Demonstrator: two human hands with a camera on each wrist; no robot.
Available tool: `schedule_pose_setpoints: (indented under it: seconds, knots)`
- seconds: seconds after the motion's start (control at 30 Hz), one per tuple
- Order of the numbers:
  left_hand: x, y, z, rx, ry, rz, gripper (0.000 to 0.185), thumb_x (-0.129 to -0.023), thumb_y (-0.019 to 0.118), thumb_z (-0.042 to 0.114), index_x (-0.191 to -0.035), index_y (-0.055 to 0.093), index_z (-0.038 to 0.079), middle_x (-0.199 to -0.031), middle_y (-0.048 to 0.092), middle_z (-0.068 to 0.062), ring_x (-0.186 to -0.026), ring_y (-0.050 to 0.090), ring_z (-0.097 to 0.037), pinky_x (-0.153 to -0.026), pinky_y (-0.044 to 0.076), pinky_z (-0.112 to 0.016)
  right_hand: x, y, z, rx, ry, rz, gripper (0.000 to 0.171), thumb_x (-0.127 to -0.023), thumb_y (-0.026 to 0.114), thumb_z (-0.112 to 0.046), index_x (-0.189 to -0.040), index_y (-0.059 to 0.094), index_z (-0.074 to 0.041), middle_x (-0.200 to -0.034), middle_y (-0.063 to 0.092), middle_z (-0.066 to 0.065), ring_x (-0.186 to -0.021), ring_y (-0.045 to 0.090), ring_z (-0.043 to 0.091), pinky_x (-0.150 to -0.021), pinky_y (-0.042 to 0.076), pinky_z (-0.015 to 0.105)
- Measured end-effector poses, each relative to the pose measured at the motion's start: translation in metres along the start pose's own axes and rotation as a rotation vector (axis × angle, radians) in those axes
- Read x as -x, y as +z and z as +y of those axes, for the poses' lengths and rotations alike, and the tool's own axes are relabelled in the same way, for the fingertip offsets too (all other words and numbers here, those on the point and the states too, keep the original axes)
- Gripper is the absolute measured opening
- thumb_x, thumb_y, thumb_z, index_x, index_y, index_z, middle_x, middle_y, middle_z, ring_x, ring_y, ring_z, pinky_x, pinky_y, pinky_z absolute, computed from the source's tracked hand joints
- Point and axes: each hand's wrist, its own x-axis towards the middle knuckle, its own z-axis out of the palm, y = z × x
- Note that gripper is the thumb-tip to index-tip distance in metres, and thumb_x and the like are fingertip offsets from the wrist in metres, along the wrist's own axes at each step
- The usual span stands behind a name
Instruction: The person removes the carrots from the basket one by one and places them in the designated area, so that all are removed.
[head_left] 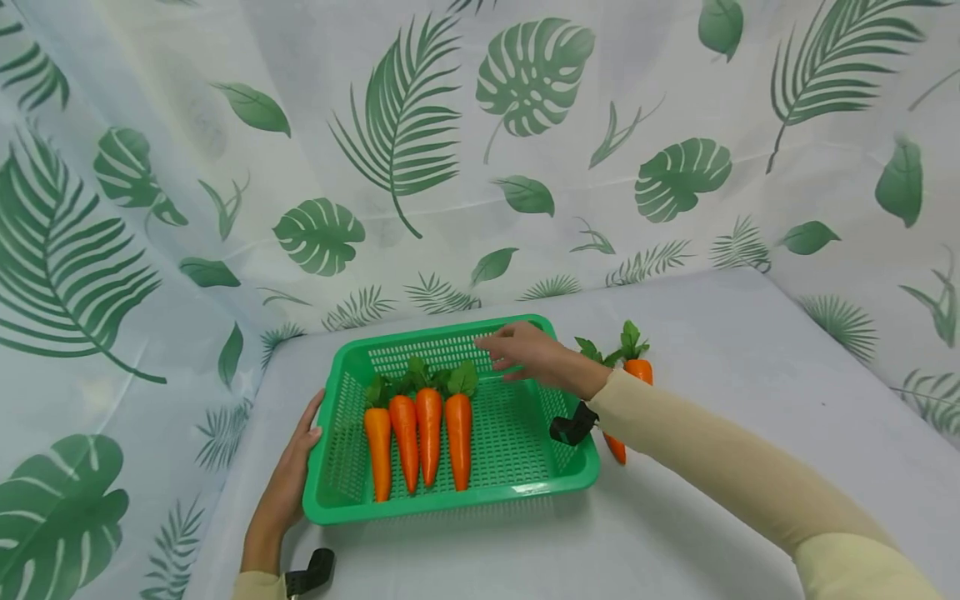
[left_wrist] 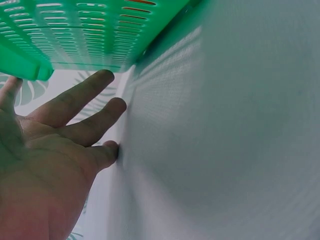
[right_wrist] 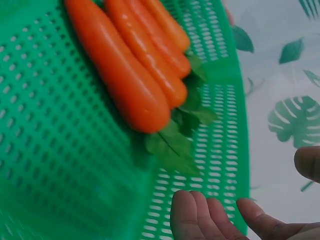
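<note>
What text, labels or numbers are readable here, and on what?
None. The basket and carrots carry no lettering in any view. The cloth shows only a leaf print, no words. The black wrist mounts show no legible marking.

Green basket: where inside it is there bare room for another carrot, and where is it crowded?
The basket floor is bare right of the four carrots, up to its right wall, below the right hand. Its left half is crowded. Outside, two carrots lie against the right wall; the left hand rests on the left wall.
</note>
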Motion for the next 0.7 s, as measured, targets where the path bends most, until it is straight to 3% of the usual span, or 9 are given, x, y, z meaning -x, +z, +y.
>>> schedule_pose_setpoints:
  seconds: [0.2,0.7]
  knots:
    - [0.001,0.000,0.000,0.011,-0.004,-0.002,0.060,-0.119,0.026,0.042,-0.175,0.009,0.031,-0.178,0.008,-0.010,-0.130,0.044,-0.024,-0.094,0.049,-0.031,-0.003,0.013,0.008,-0.014,0.041,-0.007,0.061,-0.110,0.063,-0.029,-0.152,0.044,0.010,-0.148,0.049,0.034,-0.136,0.053,0.049,-0.108,0.048,0.056]
    - [0.000,0.001,-0.001,-0.003,-0.001,0.016,0.059,-0.119,0.027,0.041,-0.175,0.011,0.032,-0.176,0.014,-0.011,-0.123,0.051,-0.025,-0.090,0.052,-0.033,-0.009,0.020,0.015,-0.047,0.061,-0.005,0.057,-0.108,0.066,-0.026,-0.149,0.048,0.010,-0.147,0.050,0.035,-0.133,0.056,0.049,-0.105,0.050,0.056]
